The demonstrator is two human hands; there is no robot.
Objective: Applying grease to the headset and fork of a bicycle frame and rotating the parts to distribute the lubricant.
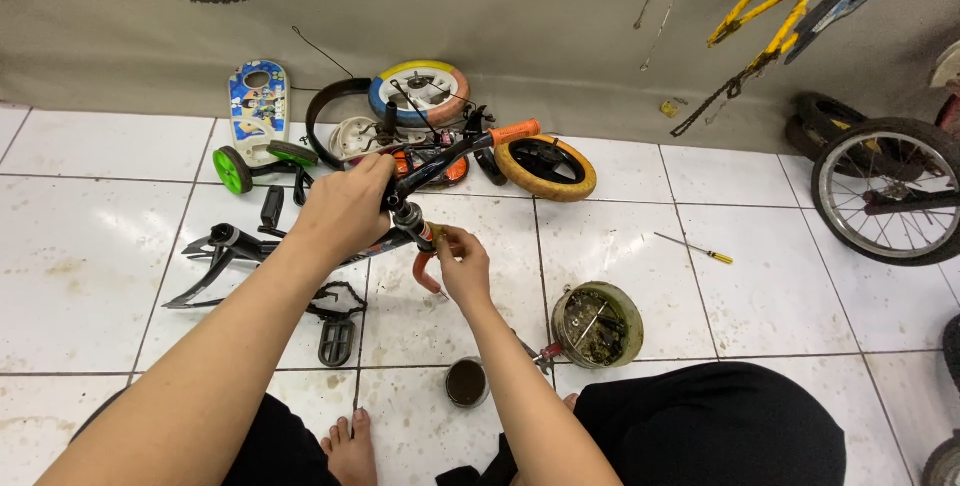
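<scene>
Fingers of left hand (345,208) grip handlebar (455,151); right hand (462,264) pinches stem (412,216).

Bright, even overhead light; soft glare on white floor tiles (90,236); faint shadows; sharp centre; wide-angle bending at edges.

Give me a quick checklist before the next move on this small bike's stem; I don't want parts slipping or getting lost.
1. Left hand steadying the handlebar: ok, it grips the bar near the stem.
2. Right hand on the stem: ok, fingers pinch just below it; what they hold, cannot tell.
3. Parts tin near the right knee: ok, upright.
4. Small dark cup upright: ok, but close to the bare foot.
5. Screwdriver at hand: not ok, it lies off to the right on the tiles.
</scene>
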